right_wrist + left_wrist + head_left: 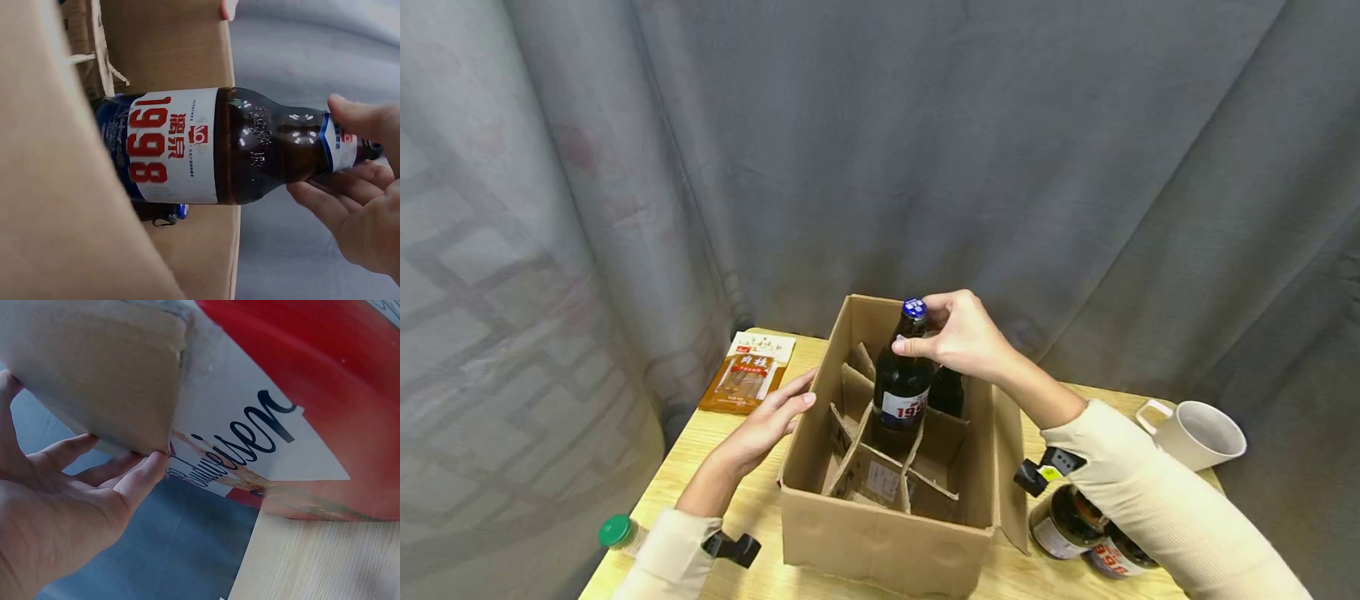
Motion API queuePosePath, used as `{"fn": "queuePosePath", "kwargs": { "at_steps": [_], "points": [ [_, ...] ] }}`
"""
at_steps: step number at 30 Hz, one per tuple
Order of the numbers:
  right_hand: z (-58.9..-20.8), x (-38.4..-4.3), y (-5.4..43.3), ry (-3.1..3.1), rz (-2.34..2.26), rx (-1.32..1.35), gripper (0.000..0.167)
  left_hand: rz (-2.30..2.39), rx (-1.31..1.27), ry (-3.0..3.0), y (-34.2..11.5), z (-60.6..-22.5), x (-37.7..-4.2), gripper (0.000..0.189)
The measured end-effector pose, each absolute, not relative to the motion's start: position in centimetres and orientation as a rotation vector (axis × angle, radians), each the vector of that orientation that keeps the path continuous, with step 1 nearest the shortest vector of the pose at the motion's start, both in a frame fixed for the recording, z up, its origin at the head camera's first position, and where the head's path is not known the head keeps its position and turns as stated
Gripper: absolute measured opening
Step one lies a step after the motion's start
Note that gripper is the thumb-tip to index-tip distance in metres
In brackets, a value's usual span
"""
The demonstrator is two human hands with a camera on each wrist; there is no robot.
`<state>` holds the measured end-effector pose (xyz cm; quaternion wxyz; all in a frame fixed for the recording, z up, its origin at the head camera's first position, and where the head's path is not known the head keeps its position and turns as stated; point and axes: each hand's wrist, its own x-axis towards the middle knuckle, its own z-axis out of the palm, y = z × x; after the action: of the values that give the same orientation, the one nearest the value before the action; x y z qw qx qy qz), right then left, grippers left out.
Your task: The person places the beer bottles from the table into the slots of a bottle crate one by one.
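My right hand point(966, 337) holds a dark brown beer bottle point(904, 385) by its neck, thumb on one side and fingers on the other. The bottle is upright with a blue cap, partly inside an open cardboard box point(880, 533) with cardboard dividers point(880, 479). Its white label with a red "1998" shows large in the right wrist view. Another dark bottle point(949, 392) stands in the box beside it, partly hidden by the hand. My left hand point(763, 429) touches the box's left side with extended fingers point(140, 481); the red and white printed side shows in the left wrist view.
Two more beer bottles point(1060, 525) stand right of the box, partly under my right sleeve. A white mug point(1198, 433) lies tilted behind them. At the back left lies a brown spice packet point(748, 375); a green-capped jar point(617, 532) is at front left. A grey curtain point(925, 150) hangs behind the table.
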<state>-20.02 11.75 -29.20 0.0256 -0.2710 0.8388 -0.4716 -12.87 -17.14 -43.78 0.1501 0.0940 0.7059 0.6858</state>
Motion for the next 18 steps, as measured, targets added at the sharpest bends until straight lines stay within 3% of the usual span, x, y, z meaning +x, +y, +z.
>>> {"fn": "queuePosePath", "kwargs": {
  "at_steps": [18],
  "points": [
    [-27.7, -18.5, 12.6, 2.694, -1.186, -1.015, 0.021, 1.993, 0.302, 2.014, -16.1, -43.5, -13.0, 0.063]
  ]
}}
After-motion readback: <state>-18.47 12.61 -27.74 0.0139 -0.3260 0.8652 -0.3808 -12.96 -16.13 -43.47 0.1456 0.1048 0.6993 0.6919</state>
